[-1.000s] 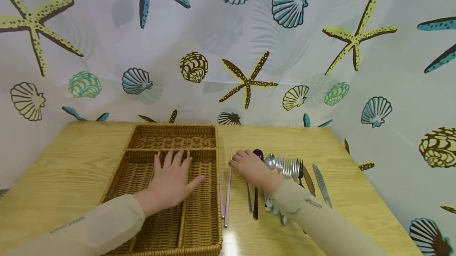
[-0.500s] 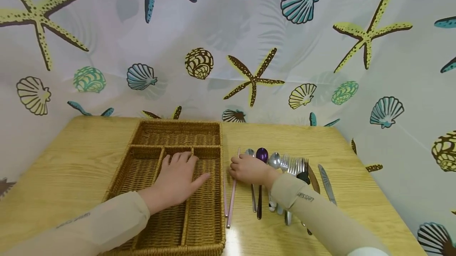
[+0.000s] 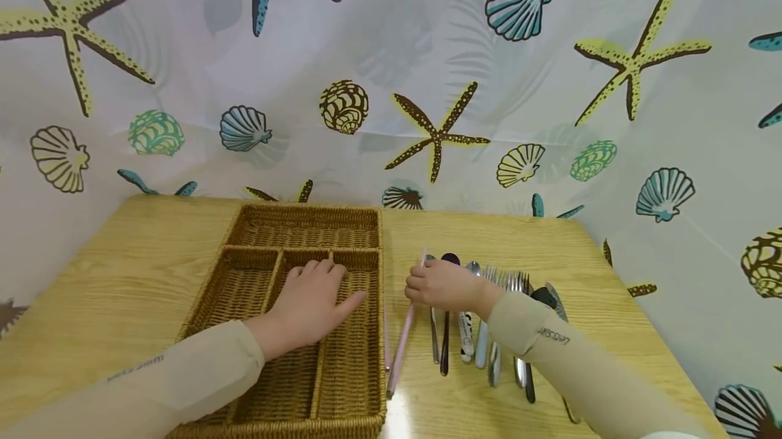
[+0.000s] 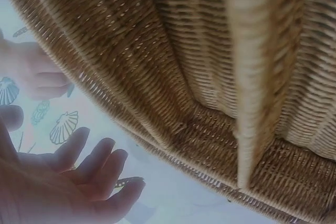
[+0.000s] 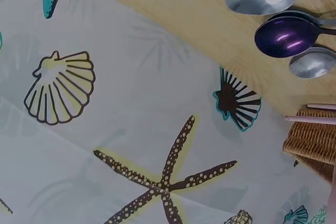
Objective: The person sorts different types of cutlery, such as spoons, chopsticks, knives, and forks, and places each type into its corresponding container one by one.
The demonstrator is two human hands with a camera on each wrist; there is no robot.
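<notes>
My right hand (image 3: pixel 446 285) pinches a pink chopstick (image 3: pixel 400 357) by its upper part, beside the basket's right wall. Its lower end lies close to the basket's near right corner. A second pink chopstick (image 3: pixel 386 344) lies along that wall, partly hidden. In the right wrist view the tip of the held chopstick (image 5: pixel 310 119) shows in front of the wicker. My left hand (image 3: pixel 311 303) hovers over or rests on the middle of the divided wicker basket (image 3: pixel 382 303), fingers relaxed and thumb spread. In the left wrist view this hand (image 4: pixel 63 187) holds nothing.
Right of the chopsticks lie several spoons, among them a purple one (image 5: pixel 283 36), then several forks (image 3: pixel 507 281) and a knife (image 3: pixel 557 300), partly under my right forearm. A patterned white handle (image 3: pixel 466 337) shows among them. A shell-print curtain (image 3: pixel 360 174) hangs behind the table.
My right hand has closed on the chopstick and shifted right, so the chopstick's upper end leans further right. The left hand stays over the basket, its fingers a little more bent.
</notes>
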